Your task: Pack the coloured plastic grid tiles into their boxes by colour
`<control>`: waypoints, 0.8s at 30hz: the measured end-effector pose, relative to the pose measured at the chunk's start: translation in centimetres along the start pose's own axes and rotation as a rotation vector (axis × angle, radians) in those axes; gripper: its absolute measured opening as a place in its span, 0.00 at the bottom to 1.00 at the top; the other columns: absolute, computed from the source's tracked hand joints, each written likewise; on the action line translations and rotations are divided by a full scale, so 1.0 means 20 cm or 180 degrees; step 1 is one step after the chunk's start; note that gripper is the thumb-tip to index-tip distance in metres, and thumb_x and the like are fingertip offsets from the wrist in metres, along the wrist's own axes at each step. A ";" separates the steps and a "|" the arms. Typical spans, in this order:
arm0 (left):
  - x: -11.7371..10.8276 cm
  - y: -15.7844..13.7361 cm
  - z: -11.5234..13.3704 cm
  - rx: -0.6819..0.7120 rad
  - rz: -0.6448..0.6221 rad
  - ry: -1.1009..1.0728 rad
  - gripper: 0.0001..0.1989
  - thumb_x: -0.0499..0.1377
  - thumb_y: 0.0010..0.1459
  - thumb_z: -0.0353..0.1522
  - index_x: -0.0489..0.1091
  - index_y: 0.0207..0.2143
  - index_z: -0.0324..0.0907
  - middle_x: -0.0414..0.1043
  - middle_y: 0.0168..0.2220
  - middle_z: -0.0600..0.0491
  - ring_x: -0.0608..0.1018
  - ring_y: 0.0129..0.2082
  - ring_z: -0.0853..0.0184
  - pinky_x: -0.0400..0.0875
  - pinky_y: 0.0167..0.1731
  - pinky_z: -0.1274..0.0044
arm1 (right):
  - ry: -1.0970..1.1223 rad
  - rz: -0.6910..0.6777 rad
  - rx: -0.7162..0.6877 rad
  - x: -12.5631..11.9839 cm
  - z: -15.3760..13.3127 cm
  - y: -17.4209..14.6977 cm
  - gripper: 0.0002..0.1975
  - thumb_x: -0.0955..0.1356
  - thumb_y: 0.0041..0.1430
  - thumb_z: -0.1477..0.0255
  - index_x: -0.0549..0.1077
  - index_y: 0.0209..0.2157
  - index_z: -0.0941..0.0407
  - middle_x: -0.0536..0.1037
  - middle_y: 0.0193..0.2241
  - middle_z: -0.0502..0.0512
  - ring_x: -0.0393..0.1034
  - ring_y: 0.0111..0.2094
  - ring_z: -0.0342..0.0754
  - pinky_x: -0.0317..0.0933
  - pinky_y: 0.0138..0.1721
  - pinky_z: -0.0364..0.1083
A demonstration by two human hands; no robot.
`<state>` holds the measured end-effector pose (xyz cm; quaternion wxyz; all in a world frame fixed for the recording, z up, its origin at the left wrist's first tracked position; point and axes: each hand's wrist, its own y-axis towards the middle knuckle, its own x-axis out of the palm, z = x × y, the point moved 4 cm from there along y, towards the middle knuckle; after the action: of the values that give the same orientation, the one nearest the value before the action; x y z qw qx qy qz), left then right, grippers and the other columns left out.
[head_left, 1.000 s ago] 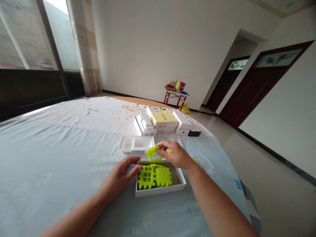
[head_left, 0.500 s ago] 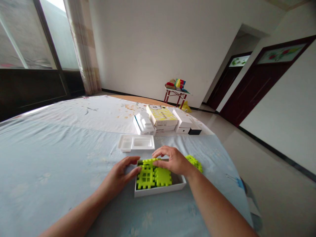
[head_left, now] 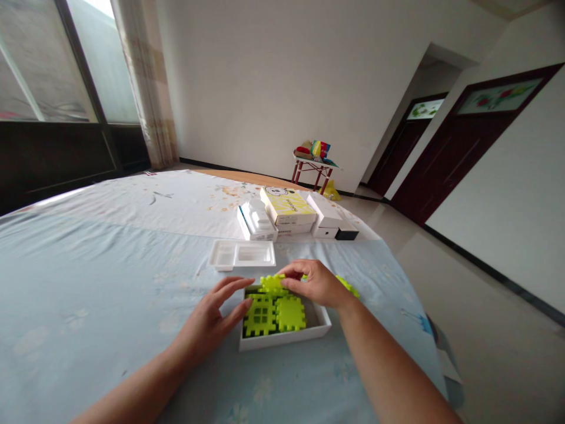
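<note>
In the middle of the near table stands a white open box (head_left: 289,338) with yellow-green toothed building panels in it. One panel (head_left: 259,318) has a window grid; beside it lies a solid square panel (head_left: 291,314). My right hand (head_left: 311,282) pinches another yellow-green building panel (head_left: 272,285), tilted up at the back of the box. My left hand (head_left: 225,309) rests at the box's left side, its thumb and fingers apart, the thumb tip by the window panel. More yellow-green panels (head_left: 348,286) lie past my right wrist, partly hidden by it.
Behind the box lies a white plastic tray (head_left: 233,263). Farther back are a yellow-and-white box (head_left: 289,206), a box with a white moulded insert (head_left: 256,218), a white box (head_left: 324,213) and a black box (head_left: 347,231). A patterned blue cloth (head_left: 110,294) covers the table.
My right hand has closed on the back panel and tipped it up, so more of its face shows. The left hand has stayed at the box's side.
</note>
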<state>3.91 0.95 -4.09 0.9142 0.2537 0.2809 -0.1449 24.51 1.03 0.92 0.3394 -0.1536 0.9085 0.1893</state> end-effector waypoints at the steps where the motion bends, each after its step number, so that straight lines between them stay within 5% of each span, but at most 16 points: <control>1: 0.00 0.00 0.00 0.0001 -0.0021 0.0005 0.16 0.53 0.58 0.38 0.66 0.49 0.50 0.68 0.47 0.51 0.74 0.44 0.63 0.71 0.43 0.71 | 0.0094 -0.0045 0.0024 0.01 0.00 0.00 0.09 0.66 0.54 0.71 0.75 0.38 0.57 0.76 0.31 0.52 0.69 0.32 0.43 0.61 0.34 0.41; 10: 0.00 -0.02 0.04 0.0518 0.0002 0.0300 0.20 0.53 0.58 0.35 0.61 0.54 0.53 0.65 0.50 0.51 0.69 0.51 0.63 0.67 0.48 0.72 | -0.0617 -0.0050 -0.0453 0.04 -0.05 0.00 0.10 0.67 0.53 0.75 0.75 0.38 0.55 0.77 0.34 0.53 0.69 0.37 0.44 0.60 0.41 0.43; 18: 0.01 0.00 0.00 0.0286 0.0091 0.0271 0.14 0.53 0.58 0.38 0.68 0.46 0.49 0.70 0.43 0.50 0.74 0.42 0.64 0.71 0.43 0.72 | -0.0652 0.0073 -0.0552 0.02 -0.09 0.00 0.08 0.66 0.56 0.73 0.75 0.37 0.56 0.77 0.31 0.53 0.69 0.33 0.43 0.61 0.38 0.42; 24: -0.01 0.00 0.00 0.0149 0.0381 0.0265 0.16 0.53 0.58 0.39 0.65 0.48 0.49 0.67 0.47 0.50 0.73 0.45 0.62 0.71 0.42 0.71 | -0.0941 0.0078 -0.0649 0.05 -0.06 0.01 0.09 0.65 0.57 0.72 0.76 0.38 0.56 0.78 0.33 0.54 0.69 0.36 0.44 0.60 0.40 0.43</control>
<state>3.82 1.01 -3.93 0.9026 0.2971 0.2995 -0.0858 23.11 0.56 1.17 0.4496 -0.1467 0.8266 0.3050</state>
